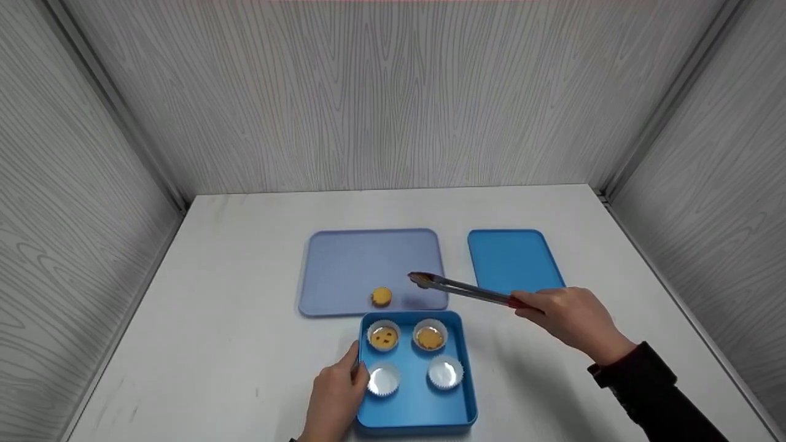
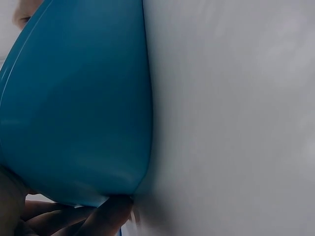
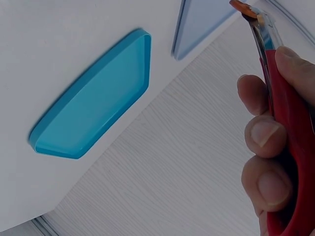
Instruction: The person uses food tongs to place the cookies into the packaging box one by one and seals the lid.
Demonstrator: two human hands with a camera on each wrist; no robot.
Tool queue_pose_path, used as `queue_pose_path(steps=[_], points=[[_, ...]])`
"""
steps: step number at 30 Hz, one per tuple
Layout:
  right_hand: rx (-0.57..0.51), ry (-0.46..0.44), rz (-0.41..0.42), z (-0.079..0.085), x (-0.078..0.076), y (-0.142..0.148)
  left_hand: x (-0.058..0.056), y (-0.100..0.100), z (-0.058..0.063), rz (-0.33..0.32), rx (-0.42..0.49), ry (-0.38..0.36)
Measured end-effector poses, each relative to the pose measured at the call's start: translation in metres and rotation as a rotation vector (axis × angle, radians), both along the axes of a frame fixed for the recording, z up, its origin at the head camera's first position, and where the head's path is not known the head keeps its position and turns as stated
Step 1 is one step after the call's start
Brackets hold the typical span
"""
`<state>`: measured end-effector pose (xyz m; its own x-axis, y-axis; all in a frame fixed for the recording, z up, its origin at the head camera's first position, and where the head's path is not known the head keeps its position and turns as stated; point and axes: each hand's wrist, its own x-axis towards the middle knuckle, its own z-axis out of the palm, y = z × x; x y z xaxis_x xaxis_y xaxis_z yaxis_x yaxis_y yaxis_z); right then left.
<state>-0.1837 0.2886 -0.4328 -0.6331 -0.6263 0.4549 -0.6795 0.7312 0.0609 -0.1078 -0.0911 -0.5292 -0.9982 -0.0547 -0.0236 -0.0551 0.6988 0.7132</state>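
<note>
Well, the left hand (image 1: 334, 393) grips the blue box (image 1: 410, 405) by its left wall, fingers bent against it, probably to stop it sliding. Over on the right, the right hand (image 1: 571, 316) has its fingers wrapped round the red handle (image 3: 293, 123) of the tongs (image 1: 454, 286), whose tips hold a brownish piece (image 3: 242, 7) above the lavender tray (image 1: 344, 264); the long reach presumably keeps fingers off the food. One yellow cookie (image 1: 381, 297) sits on that tray's near edge, just beyond the box. Inside the box, both far cups (image 1: 382, 324) hold cookies, and two near cups (image 1: 383, 379) show their pale bottoms; the spacing seems meant to keep portions apart. Far right lies a blue tray (image 1: 513, 261). It's all on a white, faintly scuffed table (image 1: 233, 344), boxed in by grey wood-grain walls (image 1: 387, 92).
</note>
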Motion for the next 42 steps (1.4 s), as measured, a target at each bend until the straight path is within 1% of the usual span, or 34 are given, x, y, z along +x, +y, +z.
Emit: queue_pose_path(steps=[10,15,17,21,24,31,38,42], points=[[-0.008,-0.026,0.001,0.002,0.003,0.002,-0.005,0.000,0.002,-0.010,-0.012,-0.014],[-0.030,-0.003,0.010,0.001,0.004,0.006,-0.008,0.000,0.001,-0.009,-0.029,0.028],[-0.033,0.002,0.016,0.002,0.004,0.006,-0.010,-0.001,0.000,-0.008,-0.035,0.033],[-0.034,-0.010,0.024,0.003,0.005,0.008,-0.013,-0.002,0.000,-0.011,-0.026,-0.003],[-0.039,-0.017,0.025,0.004,0.006,0.010,-0.014,-0.002,0.000,-0.016,-0.021,-0.012],[-0.052,-0.023,0.041,0.007,0.010,0.014,-0.015,-0.003,0.000,-0.026,-0.016,0.008],[-0.071,-0.059,0.058,0.013,0.014,0.019,-0.015,-0.004,-0.001,-0.035,-0.014,0.028],[-0.070,-0.046,0.070,0.015,0.016,0.023,-0.016,-0.005,-0.002,-0.033,-0.021,0.045]])
